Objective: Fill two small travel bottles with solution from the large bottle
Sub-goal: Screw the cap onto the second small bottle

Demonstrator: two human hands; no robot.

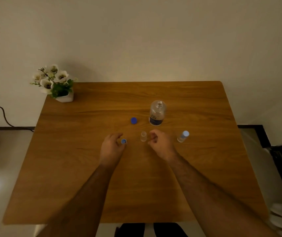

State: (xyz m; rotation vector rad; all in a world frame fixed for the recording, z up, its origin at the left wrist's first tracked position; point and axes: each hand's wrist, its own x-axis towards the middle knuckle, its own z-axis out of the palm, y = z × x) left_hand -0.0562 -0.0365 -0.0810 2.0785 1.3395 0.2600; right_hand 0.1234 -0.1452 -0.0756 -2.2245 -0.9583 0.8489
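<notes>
Left hand (112,146) pinches a small cap (123,141), right hand (160,142) loosely curled, empty; open vial (143,136) looks light and tippy, so grab its body.

Two bare forearms, sleeveless as far as the bottom edge of the view, with dark hair along both. Left hand (112,146) and right hand (160,143) bare too: no gloves, no rings, no watch or band at either wrist. Dark trouser legs (152,230) visible below the table edge.
</notes>
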